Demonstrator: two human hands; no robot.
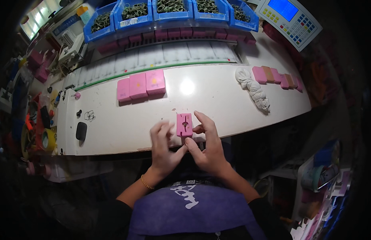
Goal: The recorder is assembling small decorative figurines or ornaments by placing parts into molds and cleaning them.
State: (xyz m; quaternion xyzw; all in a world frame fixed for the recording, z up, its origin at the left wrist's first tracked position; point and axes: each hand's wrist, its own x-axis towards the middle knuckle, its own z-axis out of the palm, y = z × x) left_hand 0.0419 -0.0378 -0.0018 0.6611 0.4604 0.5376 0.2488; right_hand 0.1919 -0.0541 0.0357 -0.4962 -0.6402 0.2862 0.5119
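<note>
1. I am standing in a crowded workroom, where a white table (209, 100) is stretching in front of the seated or standing person; which of these, I cannot tell.
2. At the far side, blue bins (174, 16) are standing in a row and are holding many small dark green pieces (170, 5).
3. To the right of the bins, a keypad panel (294, 23) with a lit blue screen is leaning at an angle.
4. Nearer, three pink boxes (138, 86) are lying side by side, left of the middle.
5. On the right part, a twisted white cloth (252, 90) is lying beside a short line of pink and brown blocks (275, 76).
6. The slotted pink block (180, 125) is resting near the front edge of the table, between the two hands, and its round hollow is facing upward.
7. The left hand (163, 152) is hovering with loosely curved fingers, slightly blurred; it is holding nothing that I can see.
8. The right hand (209, 150) is curving around the block's right side, thumb near its lower corner; whether it is gripping, I cannot tell.
</note>
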